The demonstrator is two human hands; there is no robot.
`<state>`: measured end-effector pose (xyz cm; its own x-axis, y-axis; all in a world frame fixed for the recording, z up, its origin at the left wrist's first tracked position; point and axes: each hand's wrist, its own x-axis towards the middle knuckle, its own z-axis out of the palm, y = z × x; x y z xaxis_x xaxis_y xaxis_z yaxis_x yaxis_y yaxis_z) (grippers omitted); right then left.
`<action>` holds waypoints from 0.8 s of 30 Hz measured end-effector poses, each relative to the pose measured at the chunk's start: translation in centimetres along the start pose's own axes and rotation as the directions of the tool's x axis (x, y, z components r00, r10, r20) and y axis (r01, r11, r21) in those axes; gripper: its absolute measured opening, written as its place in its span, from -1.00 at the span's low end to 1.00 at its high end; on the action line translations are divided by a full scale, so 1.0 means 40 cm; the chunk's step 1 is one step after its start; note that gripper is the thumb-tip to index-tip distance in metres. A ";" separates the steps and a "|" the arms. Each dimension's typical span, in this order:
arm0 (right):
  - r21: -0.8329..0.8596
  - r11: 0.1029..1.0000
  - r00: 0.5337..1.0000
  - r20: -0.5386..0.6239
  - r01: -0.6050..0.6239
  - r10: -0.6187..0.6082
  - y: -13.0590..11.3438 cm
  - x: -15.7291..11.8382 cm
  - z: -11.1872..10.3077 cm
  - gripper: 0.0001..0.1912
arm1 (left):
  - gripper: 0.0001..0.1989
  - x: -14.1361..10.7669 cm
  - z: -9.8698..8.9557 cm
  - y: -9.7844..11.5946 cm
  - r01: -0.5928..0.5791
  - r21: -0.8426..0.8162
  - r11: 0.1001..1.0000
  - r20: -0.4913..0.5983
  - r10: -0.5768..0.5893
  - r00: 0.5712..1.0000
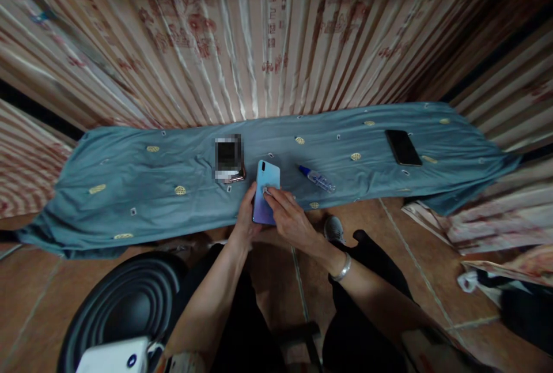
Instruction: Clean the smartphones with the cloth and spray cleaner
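Observation:
A smartphone (268,174) with a glossy back shading from light blue to purple is held back side up, tilted over the front edge of the cloth-covered table. My left hand (247,209) is closed around its left side. My right hand (288,211) presses its fingertips on the middle of the phone's back. Under those fingertips shows a bit of a small whitish wad (265,189); most of it is hidden. To the right of the phone lies a clear bottle with a blue tip (318,179). Left of it, a dark device with a blurred-out top (230,158) rests on the cloth.
Another dark phone (403,147) lies toward the right end of the blue-green cloth (199,211). A pleated curtain (268,33) hangs behind the table. Below on the left are a round black ribbed stool (125,304) and a white box-like device (113,357).

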<state>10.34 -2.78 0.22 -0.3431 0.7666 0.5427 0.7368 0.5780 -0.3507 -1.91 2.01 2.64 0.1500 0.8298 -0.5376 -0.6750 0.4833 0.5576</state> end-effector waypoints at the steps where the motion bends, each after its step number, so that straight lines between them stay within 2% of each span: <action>1: -0.001 1.000 1.000 -0.003 0.012 -0.012 -0.007 -0.004 0.002 -0.49 | -0.76 0.001 -0.001 0.005 0.002 0.008 1.000 0.011 -0.002 1.000; 5: 0.021 0.998 0.999 0.004 0.053 -0.053 -0.031 -0.019 0.009 -0.47 | -0.67 0.000 -0.001 0.025 -0.006 0.025 1.000 0.033 0.005 0.999; 9: 0.042 0.996 0.997 -0.016 0.075 -0.074 -0.025 -0.023 0.012 -0.48 | -0.66 -0.011 0.011 0.031 -0.019 0.015 1.000 0.037 0.018 0.999; 16: 0.035 0.999 0.999 -0.021 -0.041 0.042 0.028 -0.004 0.001 -0.48 | -0.73 -0.023 0.023 0.011 -0.025 -0.032 0.999 -0.031 0.024 0.999; 20: 0.033 0.998 0.998 -0.039 -0.045 0.046 0.024 -0.003 -0.002 -0.48 | -0.79 -0.011 0.010 0.008 -0.060 -0.026 0.998 -0.003 0.060 0.998; 24: 0.042 0.999 0.999 -0.046 0.020 -0.018 -0.002 -0.010 0.001 -0.49 | -0.68 -0.009 0.003 0.022 -0.046 0.007 0.999 0.069 0.046 0.997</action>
<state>10.41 -3.12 -0.02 -0.3292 0.7427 0.5832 0.7050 0.6042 -0.3714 -2.46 2.15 3.40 0.1682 0.8682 -0.4668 -0.6761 0.4462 0.5864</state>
